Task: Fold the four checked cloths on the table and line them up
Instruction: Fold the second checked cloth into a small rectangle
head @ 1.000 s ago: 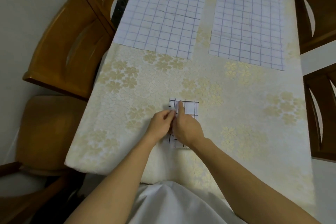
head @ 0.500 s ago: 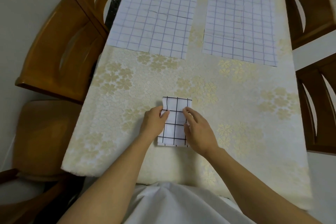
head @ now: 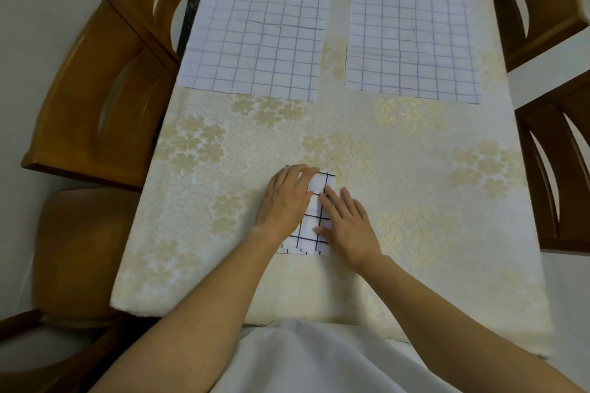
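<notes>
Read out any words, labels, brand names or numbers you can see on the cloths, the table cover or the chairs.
No readable text anywhere in this view.
Folded checked cloth: dark grid lines only.
Left flat cloth and right flat cloth: faint grid lines only.
Tablecloth: flower pattern only.
Wooden chairs: no marks visible.

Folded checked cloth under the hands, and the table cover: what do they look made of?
Folded checked cloth: likely thin woven fabric, matte; layered edges show at its near end. Table cover: maybe embossed vinyl or brocade, slight sheen on the gold flowers; cannot tell which.
</notes>
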The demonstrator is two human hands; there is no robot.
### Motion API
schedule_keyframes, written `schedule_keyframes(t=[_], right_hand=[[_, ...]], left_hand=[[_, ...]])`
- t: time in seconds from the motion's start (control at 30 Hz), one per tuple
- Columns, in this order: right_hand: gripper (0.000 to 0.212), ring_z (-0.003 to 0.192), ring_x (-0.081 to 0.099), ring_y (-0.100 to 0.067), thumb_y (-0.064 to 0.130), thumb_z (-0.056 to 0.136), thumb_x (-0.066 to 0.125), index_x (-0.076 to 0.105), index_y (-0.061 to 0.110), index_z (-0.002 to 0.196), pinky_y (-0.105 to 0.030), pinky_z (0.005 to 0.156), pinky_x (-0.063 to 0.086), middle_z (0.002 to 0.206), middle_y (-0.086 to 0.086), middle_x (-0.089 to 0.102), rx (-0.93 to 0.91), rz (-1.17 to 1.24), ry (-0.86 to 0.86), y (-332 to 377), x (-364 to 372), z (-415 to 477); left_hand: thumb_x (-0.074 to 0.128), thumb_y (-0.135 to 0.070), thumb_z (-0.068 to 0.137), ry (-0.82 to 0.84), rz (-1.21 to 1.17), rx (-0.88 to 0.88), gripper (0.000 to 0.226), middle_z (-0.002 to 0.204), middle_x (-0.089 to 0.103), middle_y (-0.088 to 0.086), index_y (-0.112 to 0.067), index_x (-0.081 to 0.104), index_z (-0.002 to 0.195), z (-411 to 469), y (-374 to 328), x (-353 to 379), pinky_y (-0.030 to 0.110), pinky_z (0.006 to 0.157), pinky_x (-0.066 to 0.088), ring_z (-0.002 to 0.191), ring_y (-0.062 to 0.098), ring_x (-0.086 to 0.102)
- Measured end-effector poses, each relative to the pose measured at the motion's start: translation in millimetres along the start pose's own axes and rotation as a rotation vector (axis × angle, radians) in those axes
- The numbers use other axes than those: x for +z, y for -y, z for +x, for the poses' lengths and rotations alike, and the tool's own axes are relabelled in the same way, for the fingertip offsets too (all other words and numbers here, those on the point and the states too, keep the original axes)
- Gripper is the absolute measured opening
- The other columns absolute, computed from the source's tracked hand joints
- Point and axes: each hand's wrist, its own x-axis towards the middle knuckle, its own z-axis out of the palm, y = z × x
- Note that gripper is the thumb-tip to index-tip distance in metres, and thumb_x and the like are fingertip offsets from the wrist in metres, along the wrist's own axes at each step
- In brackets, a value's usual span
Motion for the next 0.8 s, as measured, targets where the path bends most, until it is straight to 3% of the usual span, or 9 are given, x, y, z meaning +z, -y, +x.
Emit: schedule_keyframes(t=[0.1, 0.23, 0.3, 0.43, 0.53, 0.67, 0.8], right_hand=[[0.067, 0.151, 0.024, -0.035, 0.055, 0.098, 0.035, 0.039, 0.017, 0.154, -0.049, 0.119, 0.028, 0.163, -0.004, 0.028, -0.046, 0.003, -0.006, -8, -2, -1], [0.061, 0.153, 0.016, -0.034, 0.039, 0.098, 0.061, 0.04, 0.024, 0.154, -0.044, 0.121, 0.016, 0.166, -0.003, 0.02, -0.117, 0.05, -0.009, -17, -4, -4], [0.062, 0.152, 0.021, -0.035, 0.033, 0.095, 0.068, 0.045, 0.024, 0.151, -0.043, 0.119, 0.018, 0.165, -0.006, 0.024, -0.145, 0.061, -0.032, -21, -4, -6], [0.056, 0.152, 0.024, -0.033, 0.028, 0.095, 0.068, 0.05, 0.026, 0.147, -0.046, 0.12, 0.025, 0.164, -0.007, 0.029, -0.163, 0.066, -0.039, -27, -5, -11], [0.053, 0.15, 0.029, -0.034, 0.023, 0.093, 0.071, 0.056, 0.026, 0.143, -0.048, 0.119, 0.028, 0.162, -0.009, 0.033, -0.168, 0.085, -0.067, -29, -5, -13], [0.051, 0.15, 0.028, -0.032, 0.023, 0.095, 0.068, 0.054, 0.026, 0.144, -0.046, 0.12, 0.023, 0.161, -0.008, 0.035, -0.176, 0.075, -0.063, -28, -6, -13], [0.04, 0.147, 0.034, -0.031, 0.03, 0.096, 0.065, 0.063, 0.025, 0.135, -0.047, 0.119, 0.029, 0.156, -0.007, 0.043, -0.134, 0.153, -0.075, -23, -10, -12]], left_hand=[[0.057, -0.026, 0.103, 0.127, -0.026, -0.006, 0.046, 0.144, 0.053, 0.004, -0.019, 0.049, 0.148, 24, -5, 0, 0.036, 0.115, 0.032, 0.135, 0.024, 0.045], [0.057, -0.033, 0.103, 0.182, 0.001, -0.037, 0.041, 0.136, 0.056, 0.001, -0.023, 0.053, 0.142, 43, -1, 0, 0.033, 0.107, 0.034, 0.125, 0.022, 0.048], [0.057, -0.035, 0.102, 0.219, 0.011, -0.057, 0.037, 0.13, 0.059, -0.001, -0.024, 0.056, 0.137, 48, 0, -2, 0.033, 0.104, 0.035, 0.122, 0.021, 0.049], [0.065, -0.031, 0.098, 0.326, 0.01, -0.121, 0.036, 0.124, 0.06, -0.001, -0.027, 0.056, 0.133, 47, 5, -3, 0.034, 0.101, 0.038, 0.119, 0.021, 0.051], [0.072, -0.034, 0.093, 0.309, 0.051, -0.139, 0.044, 0.127, 0.054, 0.001, -0.026, 0.056, 0.134, 44, 8, -2, 0.032, 0.102, 0.037, 0.12, 0.022, 0.047], [0.074, -0.037, 0.091, 0.355, 0.029, -0.117, 0.053, 0.137, 0.051, -0.001, -0.027, 0.054, 0.139, 53, 0, -5, 0.035, 0.108, 0.033, 0.127, 0.023, 0.044], [0.07, -0.037, 0.094, 0.444, -0.018, -0.142, 0.043, 0.134, 0.059, 0.0, -0.024, 0.056, 0.133, 76, -11, -5, 0.038, 0.108, 0.035, 0.125, 0.023, 0.051]])
